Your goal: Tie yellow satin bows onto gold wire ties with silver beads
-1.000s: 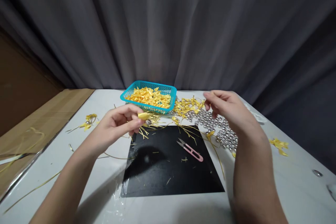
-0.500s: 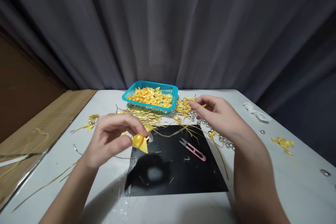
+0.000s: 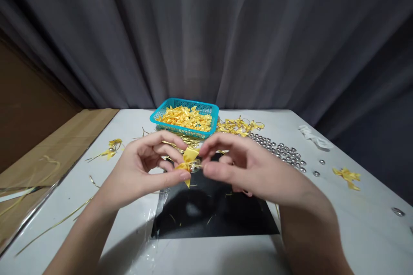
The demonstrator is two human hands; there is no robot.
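Note:
My left hand (image 3: 151,167) pinches a small yellow ribbon bow (image 3: 189,157) with a silver bead at its middle, held above the black mat (image 3: 213,212). My right hand (image 3: 245,167) has come in from the right and its fingertips close on the same bow at the bead. Both hands hover over the mat's far edge. Behind them stands a teal basket (image 3: 184,117) filled with yellow ribbon pieces. Gold wire ties (image 3: 180,139) lie in a bundle just in front of the basket, partly hidden by my fingers.
Silver beads (image 3: 282,151) are spread to the right of the mat, with finished yellow bows (image 3: 238,125) behind them. Loose bows lie at the left (image 3: 111,147) and far right (image 3: 347,176). A brown board (image 3: 41,154) borders the white table on the left.
My right hand has moved left from the beads to meet the left hand. The left hand has lifted the bow toward the centre. The pink snips are now hidden under my right hand.

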